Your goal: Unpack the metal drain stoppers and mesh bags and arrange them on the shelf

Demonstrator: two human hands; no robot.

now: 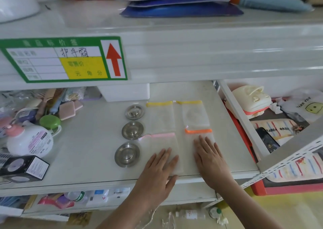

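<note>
Three round metal drain stoppers lie in a column on the white shelf [90, 141]: the far one [134, 112], the middle one [132, 130] and the near one [127, 154]. To their right lie several white mesh bags: two with yellow tops [160, 117] [194, 114], one with a pink top [162, 141], one with an orange top [199, 132]. My left hand [160, 172] rests flat, fingers spread, on the pink-topped bag. Pressed flat on the orange-topped bag is my right hand [210, 160]. Neither hand grips anything.
At the shelf's left stand a white lotion bottle [29, 139], a green round case [49, 121], a black box [26, 167] and assorted small goods. A white box [125, 92] sits at the back. A green price label [64, 59] hangs above. The neighbouring shelf at right holds cream items and bags.
</note>
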